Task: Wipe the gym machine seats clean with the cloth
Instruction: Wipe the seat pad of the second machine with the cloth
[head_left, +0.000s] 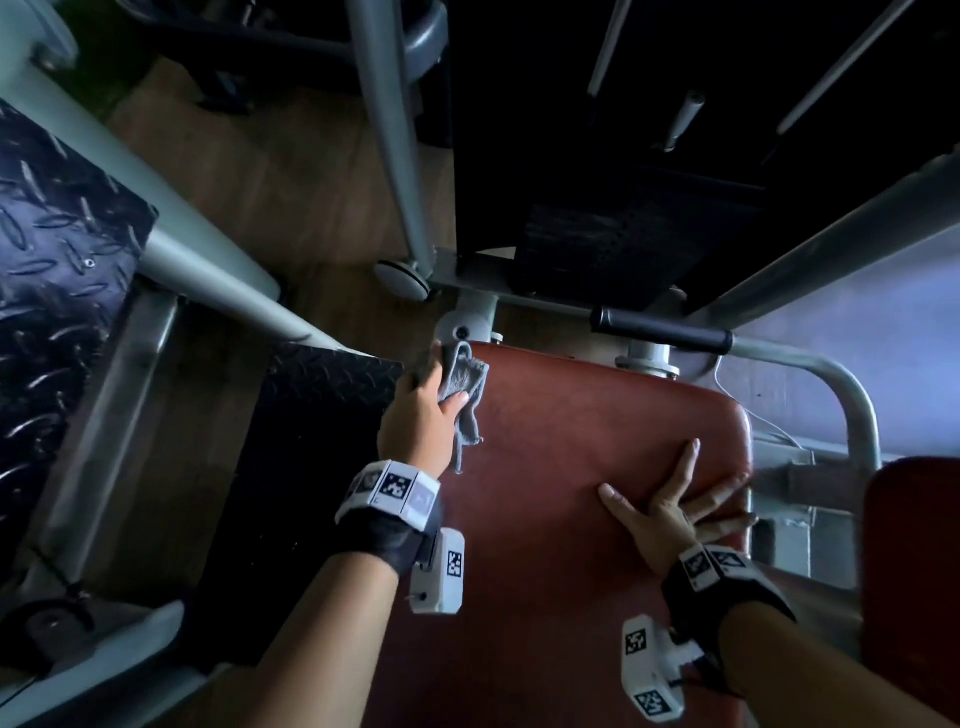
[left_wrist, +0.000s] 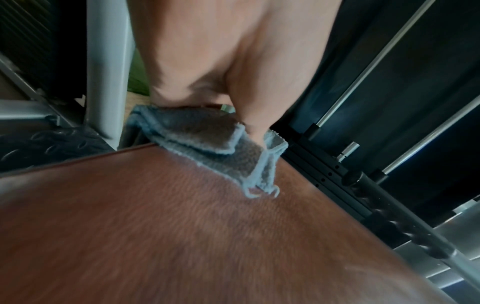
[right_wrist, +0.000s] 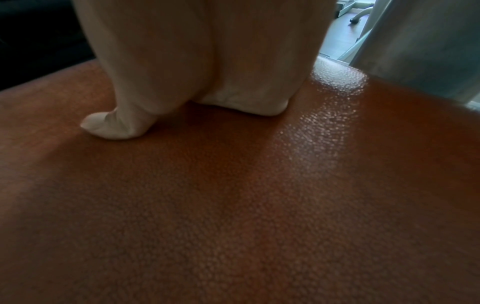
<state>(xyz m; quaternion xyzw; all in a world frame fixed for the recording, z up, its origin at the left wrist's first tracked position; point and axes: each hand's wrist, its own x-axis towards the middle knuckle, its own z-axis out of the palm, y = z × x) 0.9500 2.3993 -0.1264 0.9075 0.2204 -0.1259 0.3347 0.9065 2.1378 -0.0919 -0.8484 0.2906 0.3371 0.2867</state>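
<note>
A red-brown padded seat (head_left: 571, 467) fills the middle of the head view. My left hand (head_left: 423, 410) grips a folded grey cloth (head_left: 465, 387) at the seat's far left corner, the thumb pinching it. In the left wrist view the cloth (left_wrist: 207, 152) hangs from my fingers with its lower corner on the seat (left_wrist: 182, 236). My right hand (head_left: 670, 499) lies flat on the seat near its right edge, fingers spread. The right wrist view shows the thumb (right_wrist: 114, 127) and palm pressing on the textured seat (right_wrist: 233, 205).
Grey machine frame tubes (head_left: 395, 156) rise beyond the seat. A black-gripped handle (head_left: 662, 327) crosses its far edge. Black tread-plate footrests (head_left: 52, 249) lie to the left. A curved grey rail (head_left: 852, 405) and another red pad (head_left: 914, 571) sit on the right.
</note>
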